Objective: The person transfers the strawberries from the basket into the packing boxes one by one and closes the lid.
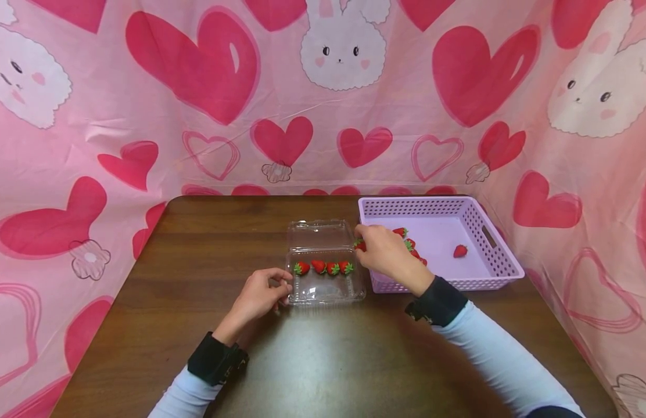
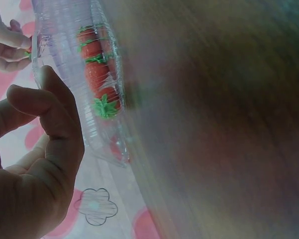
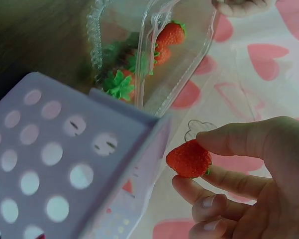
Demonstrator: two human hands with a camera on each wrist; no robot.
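My right hand pinches a red strawberry between thumb and fingers, just above the left wall of the lilac basket. A clear plastic clamshell box stands left of the basket with its lid tipped back. Inside the box lies a row of several strawberries with green leaves. At the box's left edge rests my left hand, its fingers loosely bent and touching the rim. In the left wrist view its thumb and index finger stand apart with nothing between them.
More strawberries cluster inside the basket's left side, partly hidden by my right hand. A single strawberry lies farther right in it. The brown wooden table meets a pink heart-print cloth at the back and sides.
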